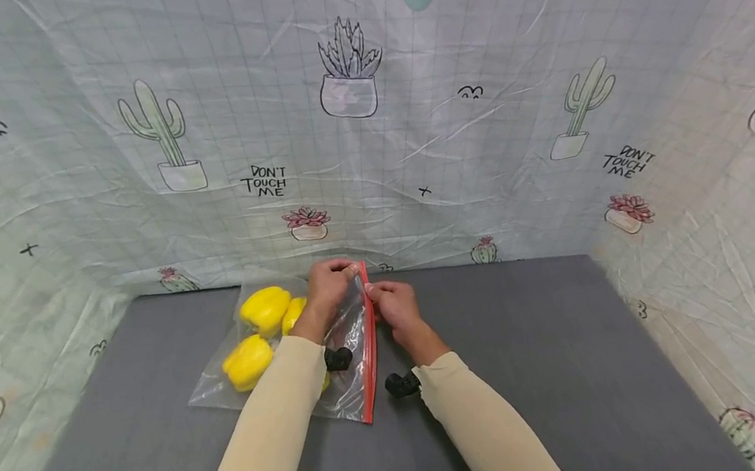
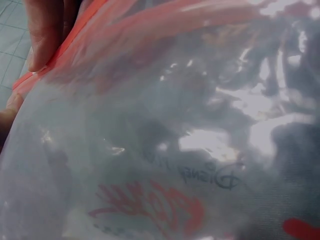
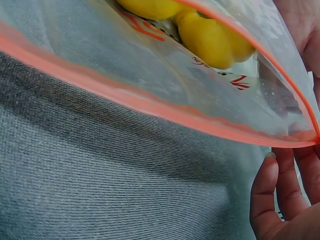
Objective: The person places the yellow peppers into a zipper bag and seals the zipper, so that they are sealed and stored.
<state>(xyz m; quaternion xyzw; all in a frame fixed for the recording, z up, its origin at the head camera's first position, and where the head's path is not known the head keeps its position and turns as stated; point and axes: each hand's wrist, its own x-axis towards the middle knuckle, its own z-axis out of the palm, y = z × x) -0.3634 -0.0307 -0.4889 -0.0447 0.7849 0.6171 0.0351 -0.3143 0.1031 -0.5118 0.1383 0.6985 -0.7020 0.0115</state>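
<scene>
A clear zip bag (image 1: pixel 349 404) with a red zip strip (image 1: pixel 368 347) lies on the grey table, holding several yellow bell peppers (image 1: pixel 248 363). At the strip's far end, my left hand (image 1: pixel 329 287) pinches the corner between thumb and fingers. My right hand (image 1: pixel 397 308) grips the same strip slightly nearer to me. Seen from the right wrist, the two red edges (image 3: pixel 150 114) gape apart and meet at the corner by my fingers, with yellow peppers (image 3: pixel 205 42) inside. Clear plastic (image 2: pixel 150 125) with red print fills most of the left wrist view. My left forearm covers part of the bag.
The grey tabletop (image 1: pixel 541 357) extends to both sides of the bag. A pale curtain (image 1: pixel 409 145) printed with cacti hangs behind and along the sides, close beyond my hands. Small black wrist cameras (image 1: pixel 401 384) sit under my cream sleeves (image 1: pixel 488 418).
</scene>
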